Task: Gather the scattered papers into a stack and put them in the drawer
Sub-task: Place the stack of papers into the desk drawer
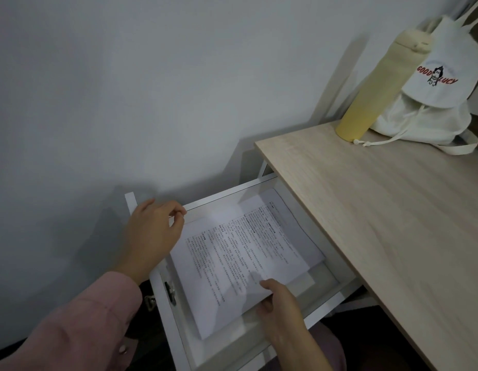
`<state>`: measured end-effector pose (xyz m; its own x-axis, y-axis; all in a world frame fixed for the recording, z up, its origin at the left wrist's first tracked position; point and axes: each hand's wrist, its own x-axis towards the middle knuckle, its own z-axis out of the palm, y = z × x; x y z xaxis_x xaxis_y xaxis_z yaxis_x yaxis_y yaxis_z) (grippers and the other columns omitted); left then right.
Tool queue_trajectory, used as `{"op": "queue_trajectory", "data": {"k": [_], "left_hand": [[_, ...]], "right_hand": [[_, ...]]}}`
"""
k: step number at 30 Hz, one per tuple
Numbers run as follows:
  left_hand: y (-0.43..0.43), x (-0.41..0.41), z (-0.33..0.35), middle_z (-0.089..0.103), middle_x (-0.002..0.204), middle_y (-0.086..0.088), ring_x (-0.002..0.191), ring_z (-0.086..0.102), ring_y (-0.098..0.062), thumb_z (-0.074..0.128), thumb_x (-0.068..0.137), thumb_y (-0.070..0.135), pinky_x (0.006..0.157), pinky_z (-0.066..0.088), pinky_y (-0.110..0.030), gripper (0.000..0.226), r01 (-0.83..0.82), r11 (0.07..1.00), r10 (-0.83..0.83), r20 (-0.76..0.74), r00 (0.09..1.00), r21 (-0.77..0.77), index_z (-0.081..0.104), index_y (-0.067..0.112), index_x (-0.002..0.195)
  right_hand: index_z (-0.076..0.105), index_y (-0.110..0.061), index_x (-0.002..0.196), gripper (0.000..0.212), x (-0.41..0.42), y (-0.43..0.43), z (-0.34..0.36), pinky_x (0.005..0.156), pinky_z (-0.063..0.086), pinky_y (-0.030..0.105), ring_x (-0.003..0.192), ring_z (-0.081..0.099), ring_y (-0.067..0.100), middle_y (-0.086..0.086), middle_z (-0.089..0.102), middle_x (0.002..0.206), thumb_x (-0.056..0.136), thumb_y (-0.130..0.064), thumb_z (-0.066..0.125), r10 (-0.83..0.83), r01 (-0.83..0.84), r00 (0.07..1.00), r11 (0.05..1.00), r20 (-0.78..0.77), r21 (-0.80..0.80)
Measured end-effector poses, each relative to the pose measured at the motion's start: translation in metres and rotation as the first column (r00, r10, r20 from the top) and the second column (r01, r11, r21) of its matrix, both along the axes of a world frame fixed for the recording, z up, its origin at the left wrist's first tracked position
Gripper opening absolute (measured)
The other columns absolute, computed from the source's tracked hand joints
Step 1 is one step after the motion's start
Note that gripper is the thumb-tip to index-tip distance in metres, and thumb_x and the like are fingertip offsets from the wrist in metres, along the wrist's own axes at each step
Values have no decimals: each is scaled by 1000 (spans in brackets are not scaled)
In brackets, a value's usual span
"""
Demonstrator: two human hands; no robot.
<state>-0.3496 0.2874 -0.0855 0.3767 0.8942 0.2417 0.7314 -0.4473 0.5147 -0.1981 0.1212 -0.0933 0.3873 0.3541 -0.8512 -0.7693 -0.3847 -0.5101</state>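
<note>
Stack of printed papers lies askew inside the open white drawer, its sheets fanned at the far end. Right hand pinches the near edge, thumb on top. Left hand hovers by the far corner with fingers curled; whether it grips a sheet I cannot tell. Released crooked, a corner could ride up the drawer wall and crumple on closing.

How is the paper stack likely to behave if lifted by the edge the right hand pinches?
Probably floppy: the paper stack looks thin, so it would likely sag away from the right hand. Its sheets lie offset in the drawer, so they may fan apart.
</note>
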Motion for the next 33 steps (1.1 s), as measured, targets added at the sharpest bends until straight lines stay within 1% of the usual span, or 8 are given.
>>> {"op": "queue_trajectory", "data": {"k": [2,5,10,14,21,25,28,33], "left_hand": [[1,-1,0,72,88,0,82,65,-21,40,81,24,110,23,-29,33,-9,1000,10,47,999,-10,69,13,89],[-4,-7,-3,59,123,-9,117,50,-27,48,85,16,112,23,-36,32,-145,989,141,191,972,11,60,9,114],[-51,-16,-3,9,155,-10,141,18,-21,53,93,21,106,15,-21,69,-276,780,559,426,712,-562,13,10,148],[-93,-16,-11,31,147,-4,123,42,-16,43,93,39,103,33,-33,50,-82,722,554,502,665,-688,33,22,139],[-121,-4,-3,45,128,4,110,43,-7,37,97,33,70,33,-10,35,-69,728,544,513,664,-682,37,27,131],[-118,6,-1,42,134,4,108,44,-6,36,97,35,86,33,-18,38,-67,736,530,513,675,-673,35,29,134],[-116,21,-2,44,134,3,105,49,-6,37,96,40,75,36,-15,36,-27,757,489,538,687,-653,40,29,130],[-114,65,5,48,126,6,99,50,1,41,93,48,88,38,-27,33,85,747,414,562,716,-659,40,34,122]], "right_hand": [[54,-2,88,4,1,-4,7,66,40,28,73,49,23,8,48,83,89,-5,51,48,-46,997,999,57,-24],[45,-12,131,41,-7,-11,5,101,35,37,122,43,27,7,41,124,91,-10,50,341,-312,859,940,383,-137],[15,-36,145,64,-47,-10,-13,116,5,27,143,-2,11,-15,0,149,92,-33,51,608,-768,-58,480,792,-425],[3,-34,148,74,-57,6,-46,104,-25,33,144,-18,25,3,-17,157,90,-42,48,585,-690,-430,278,687,-668],[59,-29,121,73,-62,11,-52,97,30,36,117,60,29,13,59,129,55,-57,68,660,-570,-553,144,507,-809],[10,-28,148,72,-37,7,-18,109,-5,26,147,-2,20,3,-2,159,90,-51,44,587,-720,-338,342,735,-604],[30,-24,143,55,7,-5,36,110,8,16,143,14,14,1,17,155,93,-42,42,358,-700,-216,592,908,-400],[53,-12,128,39,128,-51,95,107,20,20,130,35,21,12,46,137,91,-24,50,230,-395,-329,848,916,-354]]}}
